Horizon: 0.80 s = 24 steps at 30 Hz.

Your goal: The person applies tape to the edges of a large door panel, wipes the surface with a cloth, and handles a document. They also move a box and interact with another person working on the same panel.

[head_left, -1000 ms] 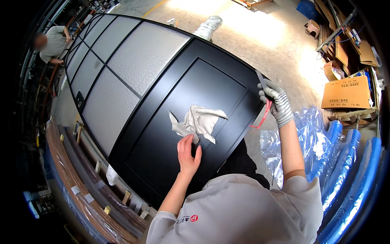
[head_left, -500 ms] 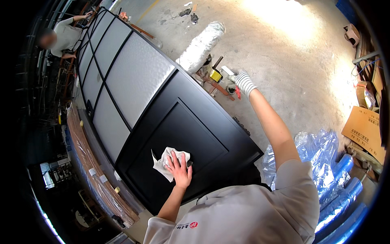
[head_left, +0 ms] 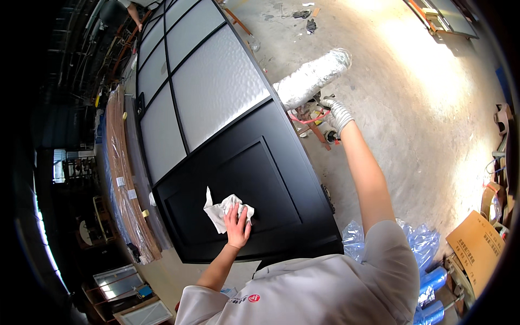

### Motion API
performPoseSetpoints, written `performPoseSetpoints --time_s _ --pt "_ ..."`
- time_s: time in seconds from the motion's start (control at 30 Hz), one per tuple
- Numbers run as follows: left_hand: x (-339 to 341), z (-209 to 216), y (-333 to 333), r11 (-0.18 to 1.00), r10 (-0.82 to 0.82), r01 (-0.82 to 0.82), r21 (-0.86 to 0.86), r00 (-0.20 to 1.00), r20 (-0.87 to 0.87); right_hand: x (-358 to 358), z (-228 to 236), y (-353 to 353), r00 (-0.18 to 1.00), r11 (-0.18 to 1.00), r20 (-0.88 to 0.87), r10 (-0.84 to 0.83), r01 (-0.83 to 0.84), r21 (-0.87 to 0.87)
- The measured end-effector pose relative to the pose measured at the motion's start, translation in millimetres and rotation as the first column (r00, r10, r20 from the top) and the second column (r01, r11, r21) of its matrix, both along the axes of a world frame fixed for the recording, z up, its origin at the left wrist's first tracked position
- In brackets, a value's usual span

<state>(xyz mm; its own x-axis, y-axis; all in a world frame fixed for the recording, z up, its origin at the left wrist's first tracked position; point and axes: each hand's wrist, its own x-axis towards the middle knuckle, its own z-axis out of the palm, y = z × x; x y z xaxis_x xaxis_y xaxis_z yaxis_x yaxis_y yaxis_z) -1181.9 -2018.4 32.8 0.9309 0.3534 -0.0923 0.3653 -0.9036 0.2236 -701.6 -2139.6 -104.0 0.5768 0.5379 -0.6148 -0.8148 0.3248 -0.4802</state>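
Observation:
A large black-framed door [head_left: 320, 162] with grey textured panes [head_left: 216, 86] lies flat before me. On its solid black lower panel, my bare left hand [head_left: 237, 223] presses a crumpled whitish cloth [head_left: 218, 211], fingers bent over it. My right hand [head_left: 339, 115], in a grey-and-white striped glove, reaches past the door's right edge. Its fingers are closed over a stand cluttered with small things; what they hold, if anything, I cannot make out. A red cord [head_left: 310, 120] loops beside the glove. A roll wrapped in shiny silvery film [head_left: 314, 78] lies just beyond.
A co-worker's arm [head_left: 134, 13] reaches to the door's far left. Long brown film-wrapped profiles [head_left: 125, 189] lie along the left. Blue plastic film [head_left: 422, 244] and a cardboard box [head_left: 476, 246] sit at the lower right. Scraps, including a dark glove [head_left: 311, 26], lie on the concrete floor.
The view has turned, shifting the door within it. The pale flat piece by my right glove and the yellow-and-black item no longer show. My left hand stays on the cloth.

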Motion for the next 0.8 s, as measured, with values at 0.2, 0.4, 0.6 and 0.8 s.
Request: performPoseSetpoints --time_s 0.2,0.4,0.6,0.8 --pt "1.3 -0.7 -4.4 0.999 -0.014 0.01 0.054 0.997 0.081 7.6 3.7 22.0 0.971 0.98 -0.228 -0.073 0.113 0.164" --pt "1.3 -2.0 -4.9 0.998 -0.014 0.009 0.06 0.996 0.087 6.5 -33.1 40.4 0.965 0.968 -0.128 -0.229 0.239 0.076" --pt "2.1 -2.2 -5.2 0.998 -0.008 0.001 0.067 0.995 0.102 -1.8 -43.6 37.3 0.931 0.855 0.352 0.093 0.106 -0.508" --pt "1.7 -5.0 -2.1 0.996 0.013 -0.031 0.081 0.976 0.218 -24.9 -57.5 10.9 0.844 0.858 0.51 0.167 0.13 -0.497"
